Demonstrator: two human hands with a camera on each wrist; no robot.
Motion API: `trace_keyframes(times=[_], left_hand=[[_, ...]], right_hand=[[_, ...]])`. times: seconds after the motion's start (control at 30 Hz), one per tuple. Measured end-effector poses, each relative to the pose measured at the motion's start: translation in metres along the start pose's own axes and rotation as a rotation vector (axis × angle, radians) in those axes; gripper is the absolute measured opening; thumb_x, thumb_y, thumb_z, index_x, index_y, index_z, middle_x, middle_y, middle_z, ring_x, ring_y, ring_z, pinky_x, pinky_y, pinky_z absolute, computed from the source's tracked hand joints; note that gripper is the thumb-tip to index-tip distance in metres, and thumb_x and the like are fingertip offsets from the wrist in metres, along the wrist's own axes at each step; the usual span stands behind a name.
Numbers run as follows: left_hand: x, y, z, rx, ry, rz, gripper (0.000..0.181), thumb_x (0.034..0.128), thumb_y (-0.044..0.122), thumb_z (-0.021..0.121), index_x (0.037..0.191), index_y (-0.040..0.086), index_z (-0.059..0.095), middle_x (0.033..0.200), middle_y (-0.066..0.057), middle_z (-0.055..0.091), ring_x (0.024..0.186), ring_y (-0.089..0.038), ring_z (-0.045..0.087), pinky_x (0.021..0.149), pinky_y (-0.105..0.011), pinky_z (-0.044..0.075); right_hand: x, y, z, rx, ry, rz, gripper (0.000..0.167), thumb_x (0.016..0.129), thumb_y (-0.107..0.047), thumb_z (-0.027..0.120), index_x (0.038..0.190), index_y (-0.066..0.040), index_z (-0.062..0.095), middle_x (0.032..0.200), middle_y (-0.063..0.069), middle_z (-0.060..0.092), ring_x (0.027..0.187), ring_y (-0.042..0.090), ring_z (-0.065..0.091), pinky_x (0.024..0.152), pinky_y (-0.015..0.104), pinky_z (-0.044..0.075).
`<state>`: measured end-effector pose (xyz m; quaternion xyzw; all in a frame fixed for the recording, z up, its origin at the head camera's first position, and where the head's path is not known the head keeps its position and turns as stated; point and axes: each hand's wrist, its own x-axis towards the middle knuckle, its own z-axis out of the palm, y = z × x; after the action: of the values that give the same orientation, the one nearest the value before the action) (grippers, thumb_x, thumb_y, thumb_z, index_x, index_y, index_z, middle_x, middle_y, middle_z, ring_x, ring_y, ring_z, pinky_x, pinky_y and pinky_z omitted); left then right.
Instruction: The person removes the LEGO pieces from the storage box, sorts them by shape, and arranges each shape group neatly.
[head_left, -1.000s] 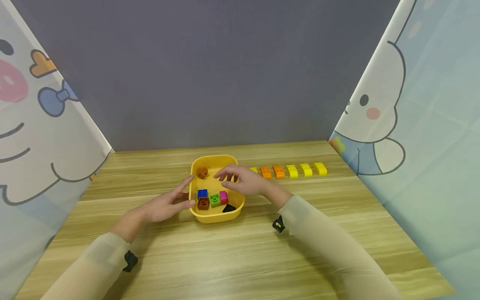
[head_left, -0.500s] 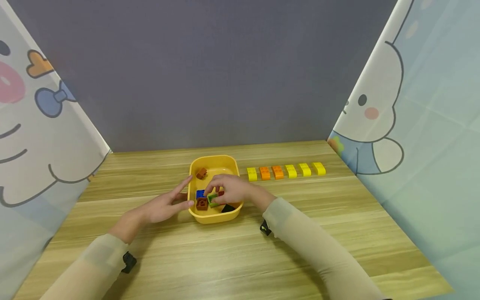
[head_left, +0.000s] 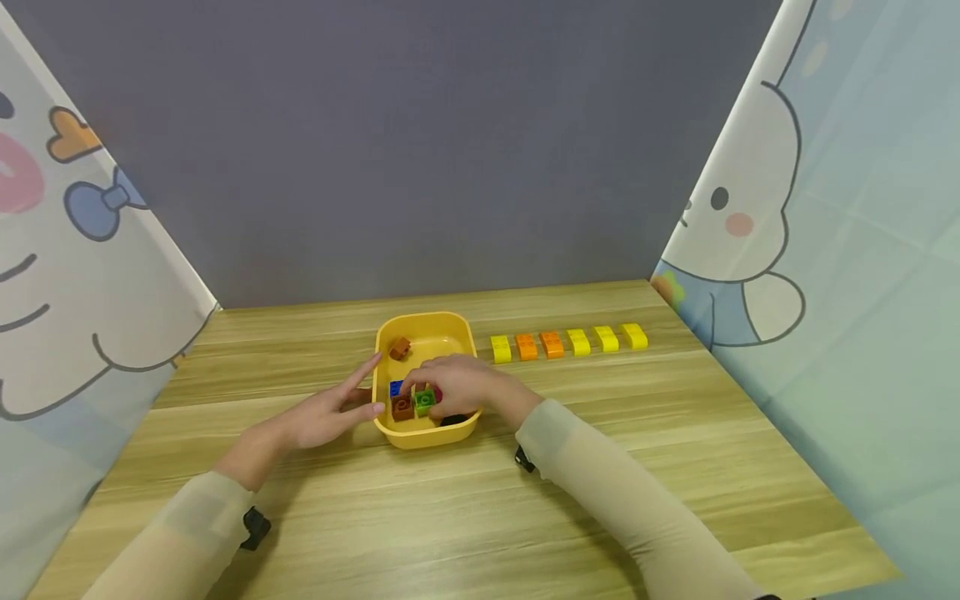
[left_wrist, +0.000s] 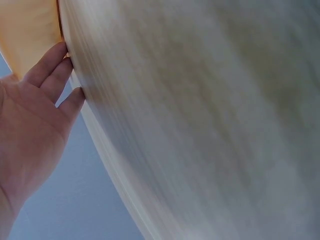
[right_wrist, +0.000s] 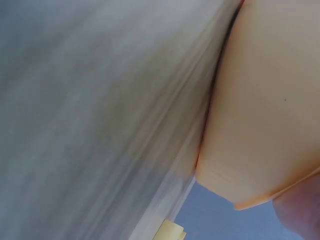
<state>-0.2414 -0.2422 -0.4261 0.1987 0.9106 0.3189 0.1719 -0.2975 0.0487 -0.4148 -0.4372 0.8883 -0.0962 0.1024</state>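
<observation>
Head view: green building brick [head_left: 425, 401], lies in the yellow bin [head_left: 426, 440], between the bent fingers of the right hand [head_left: 461, 385]; whether pinched, cannot tell. Beside it: brown brick [head_left: 402, 407], blue brick [head_left: 397, 387]. Left hand [head_left: 322, 417]: fingers extended, touching the bin's left side. Right of bin: row of six bricks [head_left: 551, 344], four yellow, two orange, on wood-grain tabletop [head_left: 420, 517]. Left wrist view alone shows the left palm [left_wrist: 32, 120]; right wrist view alone, the bin's outer right wall [right_wrist: 265, 100].

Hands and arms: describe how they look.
The left sleeve and right sleeve are long and pale beige, each with a greyer patch near its end. A small black device shows beside each sleeve. The left hand and right hand are bare.
</observation>
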Motion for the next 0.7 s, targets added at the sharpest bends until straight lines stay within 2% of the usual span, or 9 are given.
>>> trace_keyframes(times=[0.1,0.2,0.33,0.5,0.7], left_hand=[[0.0002,-0.0005,0.0009,-0.002,0.002,-0.003,0.09,0.1121,0.06,0.054,0.178,0.039,-0.004,0.166,-0.025,0.052,0.15,-0.052,0.053,0.118,-0.077,0.041],[0.0008,-0.0011,0.0017,-0.004,-0.002,-0.001,0.09,0.1123,0.061,0.053,0.177,0.038,-0.005,0.167,-0.026,0.051,0.15,-0.052,0.053,0.118,-0.077,0.041],[0.0007,-0.0013,0.0015,-0.007,-0.006,0.002,0.09,0.1126,0.06,0.053,0.177,0.039,-0.006,0.167,-0.026,0.05,0.15,-0.052,0.053,0.118,-0.076,0.043],[0.0003,-0.0003,0.0007,-0.019,-0.007,-0.005,0.089,0.1125,0.06,0.053,0.177,0.04,-0.005,0.167,-0.026,0.051,0.15,-0.051,0.054,0.118,-0.075,0.043],[0.0014,-0.001,0.0005,-0.008,-0.007,-0.012,0.089,0.1124,0.061,0.053,0.177,0.04,-0.006,0.166,-0.025,0.051,0.15,-0.051,0.054,0.119,-0.076,0.041]], right_hand=[[-0.0015,-0.0008,-0.0006,0.037,0.009,0.013,0.053,0.096,-0.029,0.082,0.146,-0.041,0.065,0.129,-0.012,0.066,0.089,0.008,0.061,0.078,0.028,0.052],[-0.0034,-0.001,-0.001,0.055,0.023,0.017,0.05,0.097,-0.031,0.08,0.146,-0.036,0.068,0.129,-0.009,0.063,0.084,0.01,0.059,0.072,0.026,0.05],[-0.0041,-0.0005,-0.0005,0.095,0.048,0.027,0.042,0.097,-0.03,0.08,0.138,-0.031,0.073,0.129,-0.009,0.061,0.086,0.009,0.06,0.074,0.024,0.052],[-0.0038,0.0017,0.001,0.158,0.076,0.032,0.034,0.095,-0.025,0.081,0.127,-0.031,0.072,0.124,-0.01,0.063,0.091,0.01,0.061,0.079,0.025,0.053],[-0.0034,0.0037,0.0024,0.214,0.085,0.026,0.027,0.1,-0.027,0.082,0.124,-0.03,0.07,0.121,-0.011,0.067,0.091,0.008,0.063,0.08,0.024,0.055]])
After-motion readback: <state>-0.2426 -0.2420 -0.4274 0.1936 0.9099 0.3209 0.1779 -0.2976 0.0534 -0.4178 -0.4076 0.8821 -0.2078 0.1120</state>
